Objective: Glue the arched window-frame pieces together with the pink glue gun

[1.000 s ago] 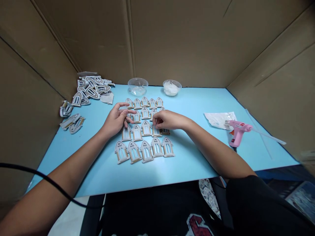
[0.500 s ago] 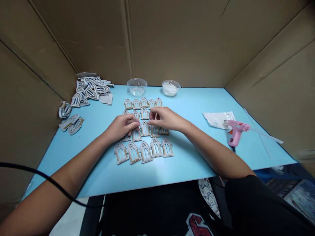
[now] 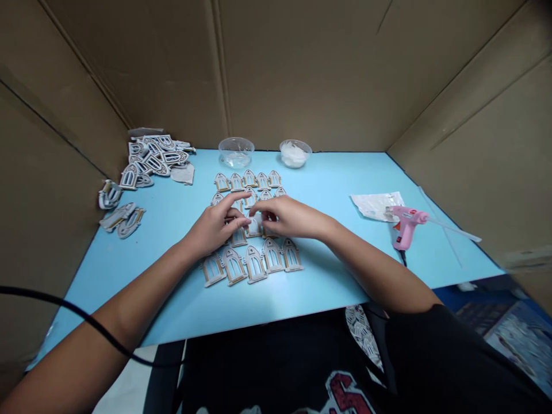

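Observation:
Several small arched window pieces [image 3: 256,265] lie in rows on the light blue table. Over the middle rows, my left hand [image 3: 219,223] has its thumb and index finger spread apart, with its other fingers curled. Facing it from the right, my right hand [image 3: 287,217] is bent over the same rows, its fingertips curled down close to an arched piece [image 3: 253,226] in the third row. Whether its fingertips hold anything is too small to tell. Both hands hide parts of the middle rows.
A pile of arched pieces [image 3: 155,156] lies at the back left. Two clear bowls stand behind the rows, one holding clear bits [image 3: 236,154], the other white bits [image 3: 295,155]. At right are a pink glue gun [image 3: 405,225], a plastic packet [image 3: 375,206] and glue sticks.
My left hand's thumb and index finger have spread wider. My right hand has moved slightly nearer and its fingers have come down toward the third row. The view has shifted a little.

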A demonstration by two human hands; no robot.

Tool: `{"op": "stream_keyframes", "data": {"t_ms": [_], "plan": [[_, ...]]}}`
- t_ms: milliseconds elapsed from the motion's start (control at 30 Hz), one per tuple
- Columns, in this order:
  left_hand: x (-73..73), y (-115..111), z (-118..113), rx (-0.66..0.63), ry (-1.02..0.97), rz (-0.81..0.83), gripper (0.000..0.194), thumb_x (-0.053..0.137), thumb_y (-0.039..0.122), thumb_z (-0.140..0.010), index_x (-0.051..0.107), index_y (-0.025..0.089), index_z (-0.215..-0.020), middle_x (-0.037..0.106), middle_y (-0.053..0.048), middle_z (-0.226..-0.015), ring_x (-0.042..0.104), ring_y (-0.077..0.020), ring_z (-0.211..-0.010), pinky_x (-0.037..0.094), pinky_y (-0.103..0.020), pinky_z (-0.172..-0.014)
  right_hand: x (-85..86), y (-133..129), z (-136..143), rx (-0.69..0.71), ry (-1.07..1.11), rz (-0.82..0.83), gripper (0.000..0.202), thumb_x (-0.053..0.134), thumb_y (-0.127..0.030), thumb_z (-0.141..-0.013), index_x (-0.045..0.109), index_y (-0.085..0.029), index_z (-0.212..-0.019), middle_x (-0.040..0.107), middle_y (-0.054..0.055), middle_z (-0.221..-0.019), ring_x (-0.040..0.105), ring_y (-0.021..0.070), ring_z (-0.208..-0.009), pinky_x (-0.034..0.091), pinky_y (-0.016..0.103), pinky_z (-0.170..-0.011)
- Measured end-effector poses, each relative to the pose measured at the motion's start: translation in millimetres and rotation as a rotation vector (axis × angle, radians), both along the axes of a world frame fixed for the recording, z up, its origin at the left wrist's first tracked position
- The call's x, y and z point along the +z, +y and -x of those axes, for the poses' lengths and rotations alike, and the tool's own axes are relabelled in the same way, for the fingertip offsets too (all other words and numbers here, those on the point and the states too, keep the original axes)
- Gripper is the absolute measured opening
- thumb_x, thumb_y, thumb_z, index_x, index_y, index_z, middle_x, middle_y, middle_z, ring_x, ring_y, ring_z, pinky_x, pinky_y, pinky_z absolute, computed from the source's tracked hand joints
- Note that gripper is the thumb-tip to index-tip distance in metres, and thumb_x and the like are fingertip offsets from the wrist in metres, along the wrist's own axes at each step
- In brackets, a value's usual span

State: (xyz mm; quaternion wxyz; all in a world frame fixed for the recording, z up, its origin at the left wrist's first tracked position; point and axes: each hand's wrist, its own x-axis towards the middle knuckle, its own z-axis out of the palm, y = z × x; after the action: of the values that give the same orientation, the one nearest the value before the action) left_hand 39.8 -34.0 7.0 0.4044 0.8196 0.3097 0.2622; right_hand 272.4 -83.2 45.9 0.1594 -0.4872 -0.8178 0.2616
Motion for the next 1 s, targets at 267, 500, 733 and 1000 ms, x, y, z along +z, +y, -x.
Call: {"op": "stream_keyframes", "data": {"t_ms": [267, 500, 733, 1000], "plan": [[-12.7, 16, 0, 0.329, -0.143, 0.031, 0.039, 0.06, 0.032, -0.088, 0.058, 0.024, -0.126, 0.068, -0.002, -0.099, 0.056, -0.0162, -0.07, 0.044, -0.031, -0.065, -13.4, 2, -55, -0.316, 0.201, 0.09, 0.012, 0.065, -0.025, -0.088, 0.075, -0.019, -0.091, 0.076, 0.005, -0.09, 0.068, 0.0191, -0.084, 0.05, 0.034, -0.081], [-27.8, 39, 5, 0.406, -0.343, 0.071, 0.048, 0.053, 0.007, -0.075, 0.056, 0.023, -0.12, 0.068, -0.005, -0.112, 0.063, -0.0225, -0.102, 0.052, -0.034, -0.082, -32.9, 1, -57, -0.36, 0.22, 0.205, 0.008, 0.074, -0.023, -0.08, 0.069, -0.018, -0.084, 0.073, 0.002, -0.08, 0.068, 0.0172, -0.077, 0.05, 0.03, -0.072], [-38.0, 46, 2, 0.365, -0.423, 0.1, 0.051, 0.057, 0.011, -0.076, 0.054, 0.027, -0.124, 0.066, -0.007, -0.129, 0.065, -0.0251, -0.128, 0.056, -0.042, -0.106, -36.1, 2, -57, -0.357, 0.212, 0.199, 0.004, 0.073, -0.018, -0.081, 0.07, -0.019, -0.083, 0.075, 0.004, -0.084, 0.068, 0.0175, -0.08, 0.051, 0.031, -0.075], [-37.8, 43, 6, 0.308, -0.459, 0.136, 0.057, 0.065, 0.018, -0.087, 0.049, 0.032, -0.14, 0.06, -0.01, -0.145, 0.058, -0.029, -0.144, 0.049, -0.052, -0.122, -44.1, 6, -57, -0.342, 0.201, 0.163, 0.011, 0.077, -0.014, -0.077, 0.067, -0.019, -0.079, 0.072, 0.001, -0.082, 0.065, 0.0164, -0.079, 0.049, 0.032, -0.077]]}}
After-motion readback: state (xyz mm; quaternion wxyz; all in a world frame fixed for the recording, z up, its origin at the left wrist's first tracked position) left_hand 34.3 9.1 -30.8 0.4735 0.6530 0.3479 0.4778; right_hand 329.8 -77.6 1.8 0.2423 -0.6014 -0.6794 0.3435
